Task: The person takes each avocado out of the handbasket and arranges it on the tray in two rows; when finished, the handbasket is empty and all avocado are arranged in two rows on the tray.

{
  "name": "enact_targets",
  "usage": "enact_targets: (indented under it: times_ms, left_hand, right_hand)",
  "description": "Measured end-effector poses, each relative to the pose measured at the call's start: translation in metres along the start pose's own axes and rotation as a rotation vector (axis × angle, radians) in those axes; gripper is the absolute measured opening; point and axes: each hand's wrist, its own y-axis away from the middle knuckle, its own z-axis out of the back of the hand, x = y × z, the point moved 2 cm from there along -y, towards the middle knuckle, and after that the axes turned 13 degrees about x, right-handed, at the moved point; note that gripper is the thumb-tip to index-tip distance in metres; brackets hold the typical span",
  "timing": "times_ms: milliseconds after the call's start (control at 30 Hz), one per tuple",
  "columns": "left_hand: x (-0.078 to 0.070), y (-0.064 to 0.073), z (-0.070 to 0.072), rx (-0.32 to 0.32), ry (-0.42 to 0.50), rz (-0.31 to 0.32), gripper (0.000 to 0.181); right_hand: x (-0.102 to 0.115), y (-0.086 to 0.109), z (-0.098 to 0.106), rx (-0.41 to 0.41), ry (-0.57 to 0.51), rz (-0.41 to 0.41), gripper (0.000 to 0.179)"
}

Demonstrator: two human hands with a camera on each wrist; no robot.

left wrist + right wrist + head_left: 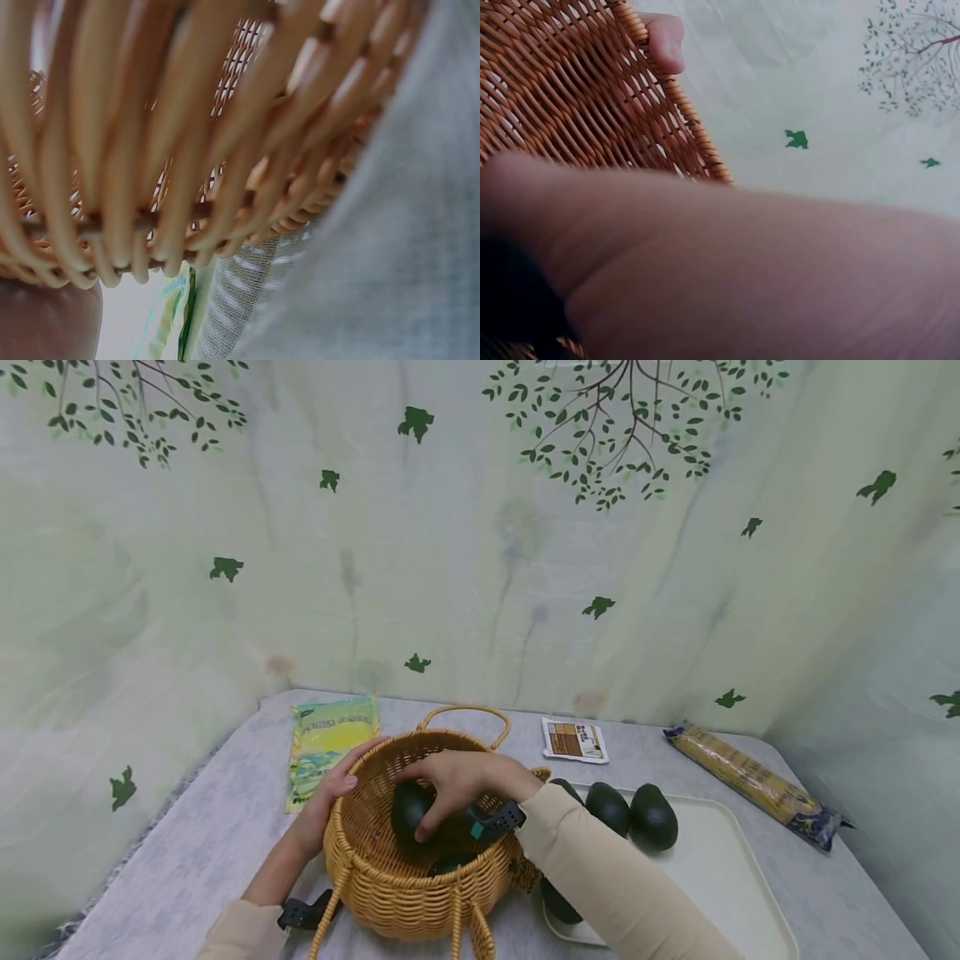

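A round wicker basket (pixel 420 902) stands tilted toward me at the table's front. On its left side my left hand (pixel 330 802) holds the rim, and in the right wrist view a digit of that hand (pixel 666 46) shows at the rim. Inside the basket, my right hand (pixel 457 785) grips a dark green avocado (pixel 407 810) between thumb and fingers. Lower in the basket lies another avocado (pixel 450 862), partly hidden by the front wall. The left wrist view is filled mostly by the basket's weave (pixel 172 135).
Right of the basket, a white tray (pixel 720 877) bears several avocados (pixel 654 817), partly behind my right sleeve. A green-yellow packet (pixel 333 727) lies at back left, a small brown-white packet (pixel 575 740) at the back, and a long noodle-like pack (pixel 750 781) at right.
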Motion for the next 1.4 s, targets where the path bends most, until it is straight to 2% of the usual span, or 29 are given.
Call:
enact_targets:
  times_ms: [233, 567, 833, 1267, 1400]
  left_hand:
    - [0.001, -0.001, 0.001, 0.002, -0.001, -0.01, 0.061]
    - [0.001, -0.001, 0.001, 0.01, 0.009, -0.024, 0.06]
    - [0.001, -0.002, 0.001, 0.019, 0.018, -0.024, 0.06]
    - [0.0, -0.002, 0.001, 0.004, -0.003, -0.02, 0.06]
    - [0.0, -0.002, 0.0, 0.007, -0.006, -0.031, 0.059]
  right_hand:
    - [0.005, 0.017, 0.004, -0.064, -0.106, 0.036, 0.084]
    - [0.013, 0.034, 0.005, -0.146, -0.175, 0.117, 0.08]
    - [0.011, 0.043, 0.002, -0.195, -0.252, 0.138, 0.078]
    - [0.01, 0.06, -0.008, -0.318, -0.303, 0.164, 0.079]
    - [0.01, 0.068, -0.011, -0.36, -0.288, 0.171, 0.08]
